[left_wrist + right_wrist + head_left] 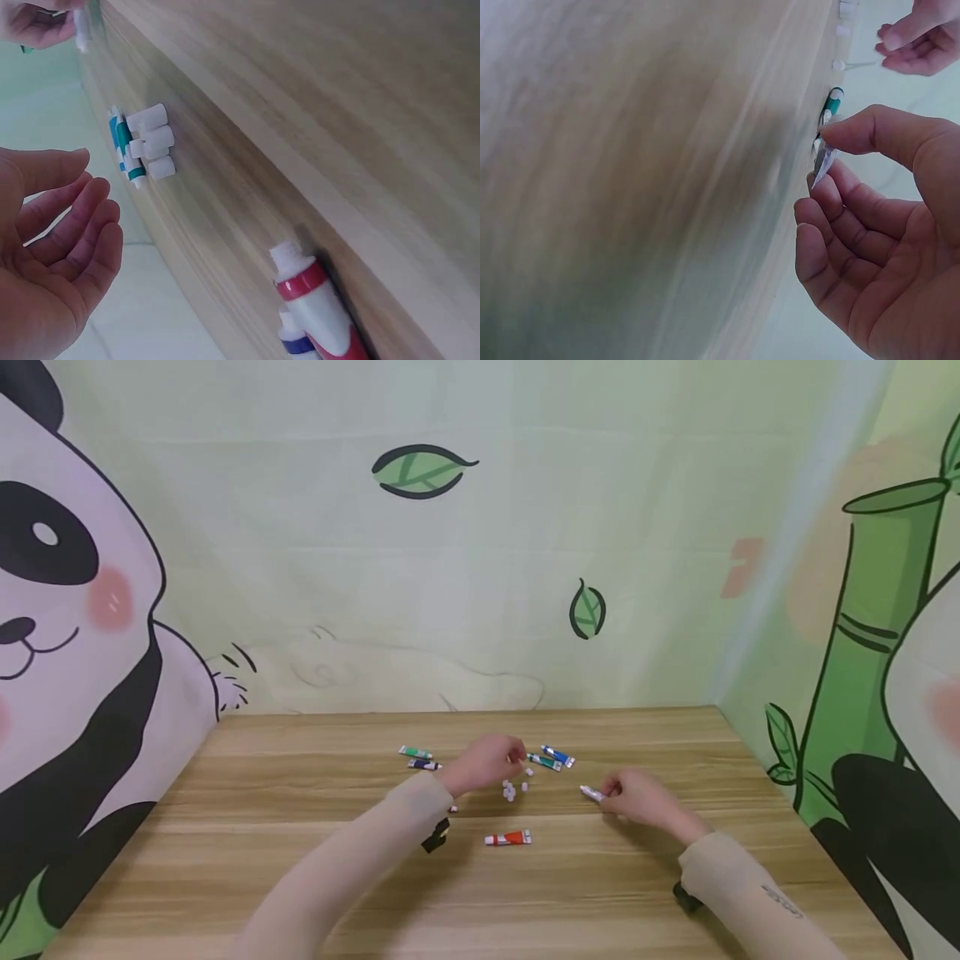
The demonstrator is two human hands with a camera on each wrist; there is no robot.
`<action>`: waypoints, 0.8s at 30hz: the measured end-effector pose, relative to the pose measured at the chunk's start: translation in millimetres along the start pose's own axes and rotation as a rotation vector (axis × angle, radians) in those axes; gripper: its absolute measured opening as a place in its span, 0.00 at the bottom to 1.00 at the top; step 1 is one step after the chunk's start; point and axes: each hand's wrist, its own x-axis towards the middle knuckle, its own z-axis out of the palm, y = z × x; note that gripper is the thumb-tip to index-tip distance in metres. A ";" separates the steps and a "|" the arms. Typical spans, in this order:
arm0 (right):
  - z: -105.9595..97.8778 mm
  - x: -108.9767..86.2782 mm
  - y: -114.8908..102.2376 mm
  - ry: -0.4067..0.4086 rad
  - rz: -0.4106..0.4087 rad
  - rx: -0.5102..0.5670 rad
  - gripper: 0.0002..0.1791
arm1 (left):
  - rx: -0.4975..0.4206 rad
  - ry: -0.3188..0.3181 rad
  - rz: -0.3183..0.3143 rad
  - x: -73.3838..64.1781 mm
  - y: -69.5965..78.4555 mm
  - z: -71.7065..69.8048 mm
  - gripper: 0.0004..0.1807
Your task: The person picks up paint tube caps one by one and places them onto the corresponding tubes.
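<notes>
My right hand [641, 797] pinches a small white paint tube [591, 792] between thumb and fingers, its white tip pointing left. In the right wrist view the tube [825, 161] shows its flat end under the thumb. My left hand [491, 760] hovers over the middle of the table, fingers loosely curved; the left wrist view shows a gap between thumb and fingertips and nothing held. Just beside it lies a cluster of small white caps [510, 792], with a couple of loose ones near.
A red paint tube [508, 838] lies in front. Behind the left hand's right side are a teal tube [543, 762] and a blue tube [558, 756]. Farther left lie a green tube [415, 752] and a navy tube [424, 765]. The left forearm mostly hides another tube.
</notes>
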 end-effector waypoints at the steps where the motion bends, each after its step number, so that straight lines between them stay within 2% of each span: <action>1: -0.7 0.0 -0.3 0.001 0.000 -0.002 0.04 | 0.010 -0.001 -0.001 2.3 0.4 0.9 0.10; 6: -1.9 -0.8 -2.3 0.006 -0.011 -0.015 0.04 | 0.060 -0.007 -0.001 11.6 0.9 5.9 0.10; 12: -0.4 -3.9 -4.5 0.006 -0.012 -0.004 0.04 | 0.042 -0.033 -0.013 19.5 -1.1 15.1 0.10; 17: 1.9 -4.6 -5.7 -0.001 -0.013 0.019 0.04 | 0.102 -0.040 0.003 26.8 -3.1 24.8 0.10; 24: 5.7 -0.8 -7.7 -0.004 -0.032 0.023 0.04 | 0.114 -0.041 -0.019 32.4 -4.3 26.7 0.08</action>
